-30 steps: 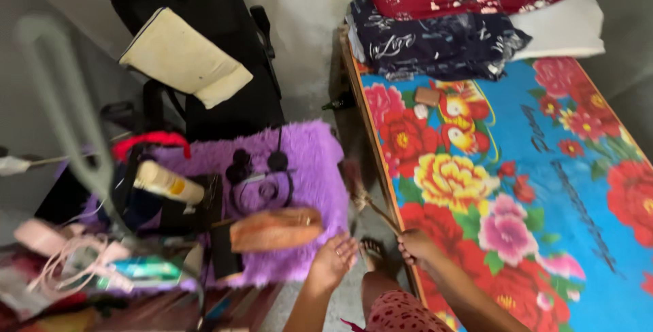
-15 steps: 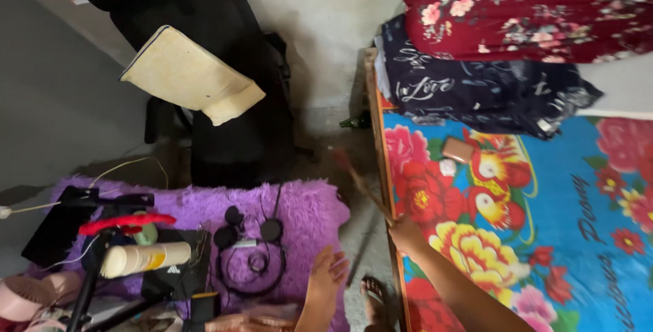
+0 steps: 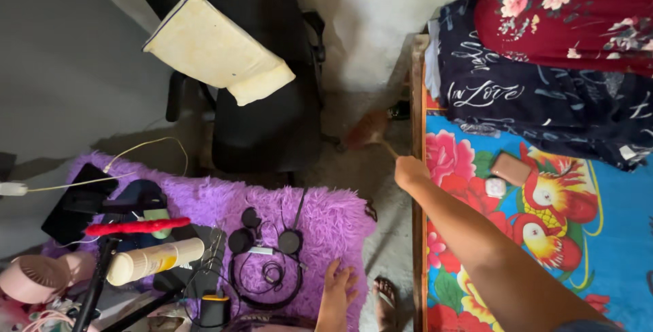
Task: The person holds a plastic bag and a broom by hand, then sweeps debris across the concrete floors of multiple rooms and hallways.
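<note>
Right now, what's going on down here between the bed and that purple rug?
A person is reaching their right hand forward along the bed's wooden edge, gripping the thin stick of a small broom whose blurred brush end sits over the floor by the black chair. Their left hand rests flat on the fluffy purple rug, next to a black headset. On the flowered bedsheet lie a phone and a small white case.

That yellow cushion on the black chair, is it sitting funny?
Yes. The yellow cushion lies tilted across the black chair, one corner hanging off with nothing under it. It looks worn and stained too.
</note>
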